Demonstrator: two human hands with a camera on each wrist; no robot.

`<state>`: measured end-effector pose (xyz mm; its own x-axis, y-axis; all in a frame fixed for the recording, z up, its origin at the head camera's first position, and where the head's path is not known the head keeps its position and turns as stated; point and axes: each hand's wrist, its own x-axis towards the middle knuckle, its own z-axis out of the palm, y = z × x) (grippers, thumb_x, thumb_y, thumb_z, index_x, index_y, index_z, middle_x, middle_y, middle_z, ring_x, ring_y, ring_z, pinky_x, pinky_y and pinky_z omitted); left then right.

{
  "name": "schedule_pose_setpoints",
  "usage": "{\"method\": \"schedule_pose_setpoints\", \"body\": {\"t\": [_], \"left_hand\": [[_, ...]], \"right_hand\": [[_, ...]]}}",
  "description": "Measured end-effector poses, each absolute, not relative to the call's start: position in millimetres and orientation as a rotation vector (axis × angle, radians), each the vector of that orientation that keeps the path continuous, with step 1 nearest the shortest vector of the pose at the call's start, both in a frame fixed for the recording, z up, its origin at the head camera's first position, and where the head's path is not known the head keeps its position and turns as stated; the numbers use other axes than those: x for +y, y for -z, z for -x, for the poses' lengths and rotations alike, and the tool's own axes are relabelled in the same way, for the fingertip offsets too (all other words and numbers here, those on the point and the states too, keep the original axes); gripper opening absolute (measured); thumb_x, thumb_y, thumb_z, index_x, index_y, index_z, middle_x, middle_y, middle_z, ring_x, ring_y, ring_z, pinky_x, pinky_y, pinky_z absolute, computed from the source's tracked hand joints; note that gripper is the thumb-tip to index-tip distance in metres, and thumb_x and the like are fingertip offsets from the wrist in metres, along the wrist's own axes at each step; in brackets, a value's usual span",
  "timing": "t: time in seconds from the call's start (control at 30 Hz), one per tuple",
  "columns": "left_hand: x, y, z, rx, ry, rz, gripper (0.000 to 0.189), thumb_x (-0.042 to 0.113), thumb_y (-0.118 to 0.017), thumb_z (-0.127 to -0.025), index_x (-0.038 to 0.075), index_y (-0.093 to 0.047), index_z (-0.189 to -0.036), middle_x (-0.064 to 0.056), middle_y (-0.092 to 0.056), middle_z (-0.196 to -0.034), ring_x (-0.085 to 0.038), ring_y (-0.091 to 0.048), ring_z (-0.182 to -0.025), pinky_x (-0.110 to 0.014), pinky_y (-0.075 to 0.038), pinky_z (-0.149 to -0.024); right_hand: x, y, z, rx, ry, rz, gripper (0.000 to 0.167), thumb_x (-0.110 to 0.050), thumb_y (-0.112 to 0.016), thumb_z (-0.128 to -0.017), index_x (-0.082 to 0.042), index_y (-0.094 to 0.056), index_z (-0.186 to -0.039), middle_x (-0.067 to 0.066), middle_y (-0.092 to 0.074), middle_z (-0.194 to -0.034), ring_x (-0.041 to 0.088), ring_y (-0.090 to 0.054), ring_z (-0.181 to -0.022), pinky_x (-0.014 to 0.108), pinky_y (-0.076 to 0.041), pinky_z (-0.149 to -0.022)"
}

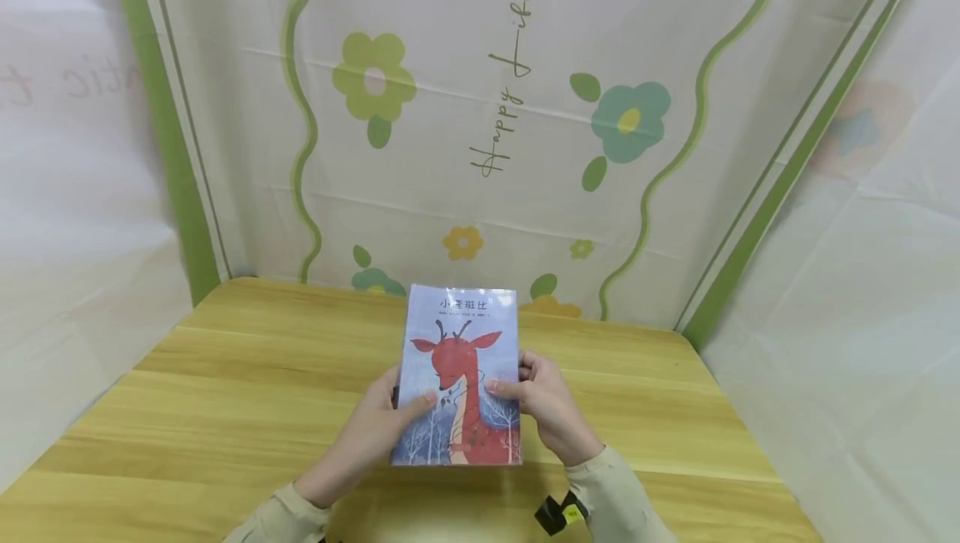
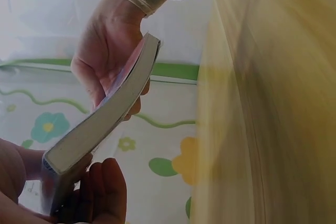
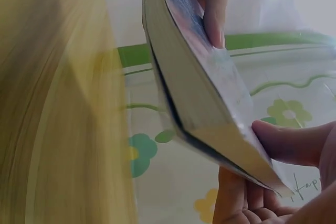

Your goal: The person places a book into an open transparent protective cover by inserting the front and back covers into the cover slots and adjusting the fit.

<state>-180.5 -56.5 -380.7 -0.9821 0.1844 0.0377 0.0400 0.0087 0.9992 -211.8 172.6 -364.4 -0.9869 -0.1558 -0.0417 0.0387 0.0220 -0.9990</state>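
A paperback book [image 1: 459, 360] with a red deer on its pale blue cover is held up over the table, front cover towards the head camera. My left hand [image 1: 382, 418] grips its left side, thumb across the cover and fingers behind. On the opposite side my right hand [image 1: 547, 401] pinches the edge, thumb on the cover by the deer's neck. The left wrist view shows the book's page edges [image 2: 105, 111] slightly bowed between both hands. In the right wrist view the page block [image 3: 191, 85] tilts, with curled fingers [image 3: 247, 195] under the back cover.
The wooden table [image 1: 225, 410] spreads below the hands. Behind it hangs a white curtain [image 1: 450, 151] with flowers and lettering, and more white cloth [image 1: 847, 293] closes in the sides. A black strap device [image 1: 553, 515] with a yellow label sits at the right wrist.
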Motion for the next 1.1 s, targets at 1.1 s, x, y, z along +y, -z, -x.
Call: {"method": "schedule_pose_setpoints", "body": {"t": [1.1], "left_hand": [[-71, 389, 195, 2.28, -2.077, -0.179, 0.025, 0.016, -0.055, -0.102, 0.0, -0.054, -0.083, -0.008, -0.043, -0.075, -0.022, -0.045, -0.068, -0.038, -0.054, -0.062]], "right_hand": [[174, 377, 222, 2.201, 2.079, 0.038, 0.04, 0.001, -0.075, -0.08, 0.012, -0.057, -0.114, 0.017, -0.065, -0.092, 0.022, -0.066, -0.077, 0.035, -0.058, -0.073]]}}
